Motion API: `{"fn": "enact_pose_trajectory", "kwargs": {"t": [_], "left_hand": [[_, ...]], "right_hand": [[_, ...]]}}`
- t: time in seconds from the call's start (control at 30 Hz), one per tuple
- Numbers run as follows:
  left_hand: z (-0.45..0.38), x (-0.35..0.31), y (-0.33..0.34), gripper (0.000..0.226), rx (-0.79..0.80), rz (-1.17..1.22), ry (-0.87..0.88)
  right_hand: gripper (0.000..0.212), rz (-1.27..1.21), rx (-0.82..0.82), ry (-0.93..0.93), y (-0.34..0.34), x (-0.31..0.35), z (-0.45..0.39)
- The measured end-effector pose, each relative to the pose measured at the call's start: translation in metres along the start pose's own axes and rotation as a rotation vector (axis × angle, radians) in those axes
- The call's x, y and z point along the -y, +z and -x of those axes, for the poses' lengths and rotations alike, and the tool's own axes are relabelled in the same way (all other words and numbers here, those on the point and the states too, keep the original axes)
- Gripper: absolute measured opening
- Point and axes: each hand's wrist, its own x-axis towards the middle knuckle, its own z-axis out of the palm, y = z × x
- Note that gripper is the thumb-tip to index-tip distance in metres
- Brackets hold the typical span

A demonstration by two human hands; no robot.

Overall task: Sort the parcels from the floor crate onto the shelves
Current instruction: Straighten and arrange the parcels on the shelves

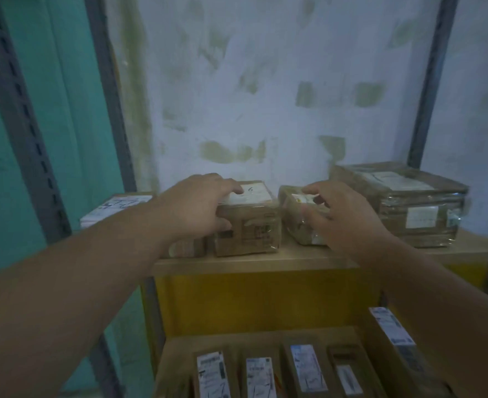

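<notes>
Both my arms reach to the upper wooden shelf (265,261). My left hand (196,205) grips a small brown taped parcel (251,225) with a white label on top, fingers over its top and thumb on its front face. My right hand (343,216) is in front of a second small brown parcel (294,219) just to the right, fingers bent near its top label; whether they touch it is unclear. The two parcels stand a little apart on the shelf.
A larger wrapped parcel (409,208) stands at the shelf's right end and a flat white-labelled parcel (113,208) at the left. The lower shelf (176,351) holds several labelled boxes in a row. Grey slotted uprights (27,130) frame the rack against a white wall.
</notes>
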Motion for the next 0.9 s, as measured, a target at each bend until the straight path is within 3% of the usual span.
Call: {"fn": "enact_pose_trajectory", "kwargs": {"t": [0.23, 0.33, 0.63, 0.8, 0.9], "left_hand": [[-0.009, -0.061, -0.003, 0.052, -0.115, 0.066, 0.304], [-0.017, -0.085, 0.007, 0.048, -0.155, 0.004, 0.336], [-0.036, -0.118, 0.033, 0.044, -0.147, -0.316, 0.153], [-0.046, -0.143, 0.043, 0.026, -0.096, -0.345, 0.008], [-0.047, -0.145, 0.047, 0.024, -0.125, -0.351, -0.044]], "right_hand": [[0.035, 0.22, 0.059, 0.144, -0.026, -0.04, 0.016], [0.037, 0.245, 0.086, 0.147, -0.027, -0.051, 0.019], [0.049, 0.229, 0.197, 0.078, -0.035, -0.069, 0.01], [0.017, 0.159, 0.24, -0.013, -0.031, -0.082, 0.004], [0.01, 0.109, 0.209, -0.056, -0.028, -0.085, 0.006]]}}
